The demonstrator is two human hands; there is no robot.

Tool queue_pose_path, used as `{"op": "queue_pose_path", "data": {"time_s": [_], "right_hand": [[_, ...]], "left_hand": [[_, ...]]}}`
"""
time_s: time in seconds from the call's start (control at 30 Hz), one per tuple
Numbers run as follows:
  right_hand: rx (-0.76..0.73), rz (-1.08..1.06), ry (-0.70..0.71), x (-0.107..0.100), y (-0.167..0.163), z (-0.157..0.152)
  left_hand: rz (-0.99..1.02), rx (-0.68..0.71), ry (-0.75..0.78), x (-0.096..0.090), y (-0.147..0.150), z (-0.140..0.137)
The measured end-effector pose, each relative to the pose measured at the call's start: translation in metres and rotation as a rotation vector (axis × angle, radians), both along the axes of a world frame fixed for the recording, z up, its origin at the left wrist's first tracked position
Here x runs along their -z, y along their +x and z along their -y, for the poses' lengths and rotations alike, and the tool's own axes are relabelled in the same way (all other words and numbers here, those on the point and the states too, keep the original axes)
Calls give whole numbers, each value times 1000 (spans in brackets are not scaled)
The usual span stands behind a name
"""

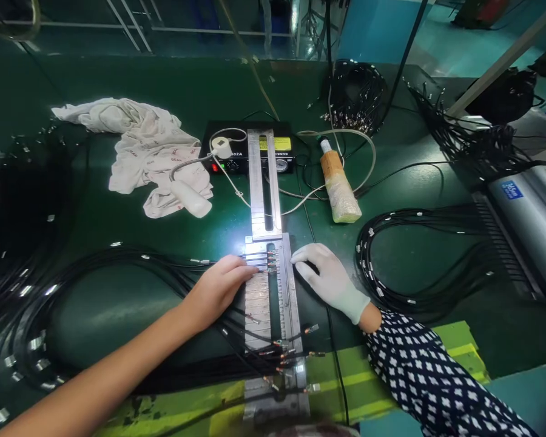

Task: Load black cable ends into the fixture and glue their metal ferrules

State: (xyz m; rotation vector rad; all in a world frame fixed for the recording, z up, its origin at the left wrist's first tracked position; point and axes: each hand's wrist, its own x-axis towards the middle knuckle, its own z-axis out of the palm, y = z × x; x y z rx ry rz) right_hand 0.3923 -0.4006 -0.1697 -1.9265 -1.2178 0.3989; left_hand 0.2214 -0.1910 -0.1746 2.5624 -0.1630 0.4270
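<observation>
Bare and bent over the metal fixture [259, 301], my left hand [222, 282] pinches a thin black cable between thumb and forefinger. Just beyond its fingertips, several cable ends with small metal connectors [272, 261] lie side by side across the fixture's slot. My right hand [332, 282], in a white glove with wrist and sleeve visible, is at the fixture's right edge. Its thumb and forefinger are a little apart, the tips at or touching the rail. More loose cable ends [282, 358] cross the fixture's near part. A bright light shines at the slot's upper left.
Behind the fixture stands a black control box [236, 164] with a lit red switch. A wrapped bottle-like tool [339, 188] lies to its right, a white cloth [150, 145] to its left. Cable bundles [368, 261] lie on both sides. A silver machine [528, 224] stands far right.
</observation>
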Motion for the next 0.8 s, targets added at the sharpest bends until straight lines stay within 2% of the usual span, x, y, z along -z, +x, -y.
{"op": "queue_pose_path", "data": {"time_s": [0.4,0.6,0.8], "right_hand": [[-11,-4,-2,-1,0,0],[-7,-12,-8,-2,0,0],[-13,-22,-15,-3,1,0]], "left_hand": [[29,35,-11,3,0,1],[53,49,57,10,6,3],[51,40,59,10,6,5]]}}
